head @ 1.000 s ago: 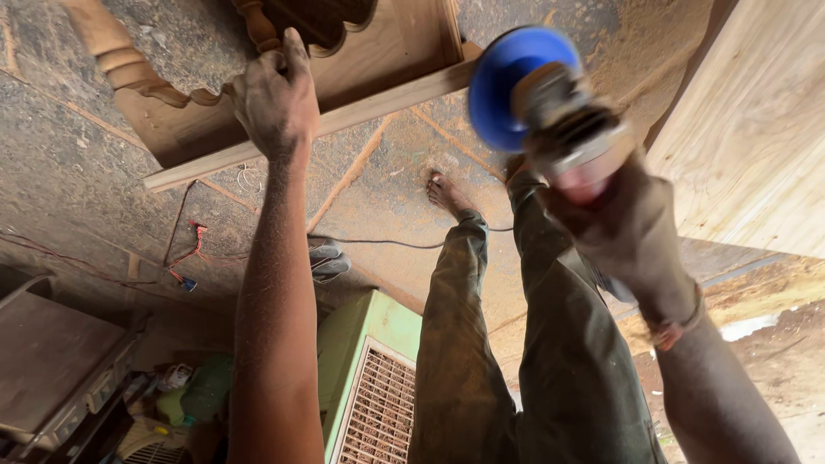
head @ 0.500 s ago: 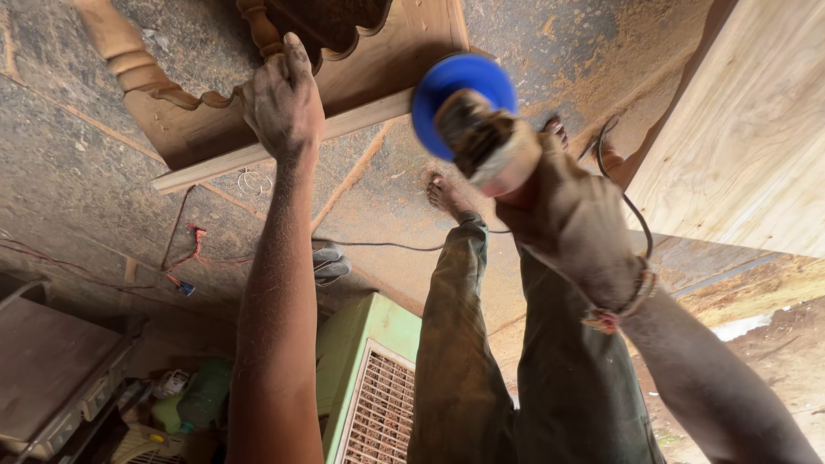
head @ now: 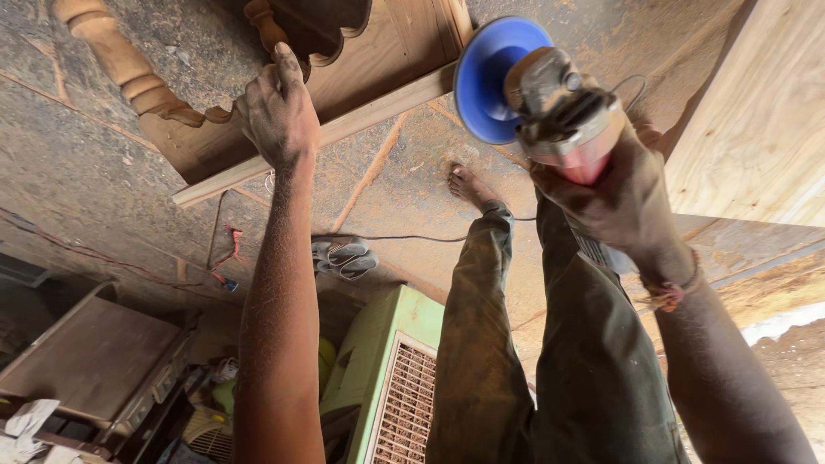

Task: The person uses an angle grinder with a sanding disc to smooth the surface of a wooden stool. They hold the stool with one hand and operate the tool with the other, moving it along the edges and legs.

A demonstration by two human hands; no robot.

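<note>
Fingers of the left hand lie spread flat on the carved panel, pressing near its scalloped cut-out, just above the straight lower edge. That edge runs as a long batten slanting from lower left up to the right, ending right beside the blue disc.

Right hand is clamped around the body of a grinder, held up off the wood; its disc faces the panel's right end and overlaps it in view, though contact cannot be told. A cord trails across the dusty floor behind the legs.

A turned post borders the panel on the left. A pale plywood sheet stands close at the right, crowding the grinder arm on that side. Between the 2 arms the floor lies open, with sandals and a bare foot near the middle. A green box sits low between arm and legs.
</note>
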